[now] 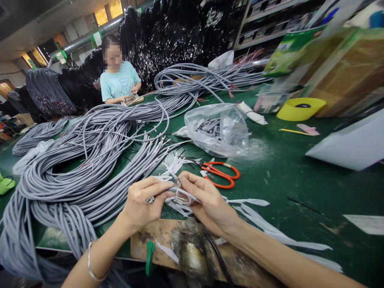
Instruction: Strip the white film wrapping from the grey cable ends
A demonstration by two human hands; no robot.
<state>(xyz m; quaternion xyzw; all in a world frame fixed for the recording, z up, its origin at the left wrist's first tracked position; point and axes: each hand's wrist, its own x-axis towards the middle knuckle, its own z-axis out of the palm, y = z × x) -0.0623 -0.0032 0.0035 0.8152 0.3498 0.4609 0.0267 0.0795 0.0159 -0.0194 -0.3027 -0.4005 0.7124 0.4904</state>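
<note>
My left hand point(147, 202) pinches one end of a short grey cable piece point(187, 194), and my right hand point(207, 200) grips its other end. Thin, clear, shiny loops show around the piece between my fingers; I cannot tell what they are. White strips point(177, 163) lie behind and under my hands. Just beyond my right hand rest orange-handled scissors point(225, 187). Below my hands, a wooden board point(144, 236) carries a worn metal device point(192, 256) with a black cord. A green lever-like part point(150, 256) stands at the board's left.
Long bundles of grey cable point(90, 172) cover the table's left side. A clear plastic bag point(231, 136) holds grey pieces. To the right are a yellow ring-shaped object point(301, 109), a white sheet point(351, 144) and more white strips point(270, 228). A co-worker point(120, 80) works across the table.
</note>
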